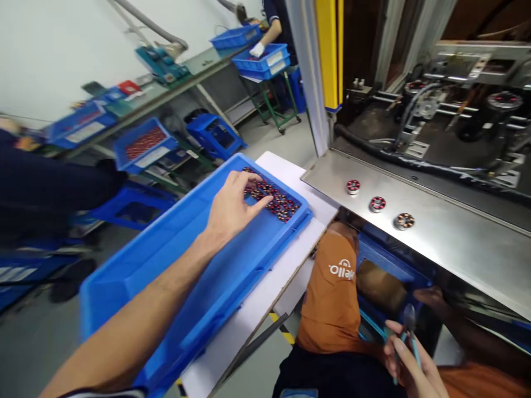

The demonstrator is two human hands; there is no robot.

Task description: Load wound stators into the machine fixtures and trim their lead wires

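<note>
My left hand (235, 203) is over the far end of a long blue bin (166, 276). Its thumb and fingers are apart, with no part visible between them. Just beneath lies a cluster of small round wound motor cores (282, 205), dark with red and copper specks; my fingers hide some of them. Low at the right, my right hand (409, 354) is closed around pliers (410, 319) with teal handles, jaws pointing up. On the metal ledge (452, 226) stand three separate wound cores: two reddish ones (353, 187) (377, 204) and a copper-coloured one (404, 221).
The bin rests on a white board (286, 166) beside the ledge. Behind the ledge is a machine (448, 110) with a yellow post (329, 55). My legs in orange shorts (332, 298) are below. A co-worker's gloved hand (257, 50) reaches into a far blue bin (269, 59).
</note>
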